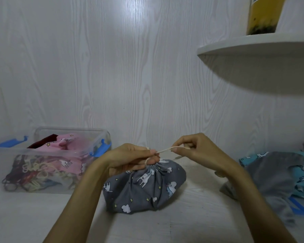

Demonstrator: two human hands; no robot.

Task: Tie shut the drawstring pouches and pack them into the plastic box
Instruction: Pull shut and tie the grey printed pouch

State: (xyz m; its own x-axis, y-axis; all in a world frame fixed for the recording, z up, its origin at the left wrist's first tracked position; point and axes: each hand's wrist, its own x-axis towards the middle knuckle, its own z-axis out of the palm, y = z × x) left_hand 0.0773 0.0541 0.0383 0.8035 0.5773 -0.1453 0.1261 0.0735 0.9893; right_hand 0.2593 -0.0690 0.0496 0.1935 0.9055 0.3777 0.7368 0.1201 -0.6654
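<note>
At the centre of the frame, the right hand point(195, 149) pinches a cream drawstring point(165, 150) between thumb and forefinger, the cord running taut leftward to the left hand point(130, 159). The left hand's fingers are curled round the gathered neck of a grey drawstring pouch point(144, 188), with a loop of the cord wound over one finger. The pouch, printed with white unicorns, clouds and yellow stars, sits bunched and rounded on the white table point(191, 225), just below both hands, its mouth drawn closed into pleats.

At the left of the frame stands the clear plastic box point(42, 172) with blue latches, lid off. A pink patterned pouch point(67, 146) lies on top inside it, beside dark red cloth, with tangled cream cords showing through the near wall.

At the right edge lies a heap of grey and teal pouches point(279, 176), flat and loose, with a blue piece at its lower edge.

Upper right, a white curved shelf point(253, 50) juts from the wood-grain wall, carrying a yellow container point(263, 14).
</note>
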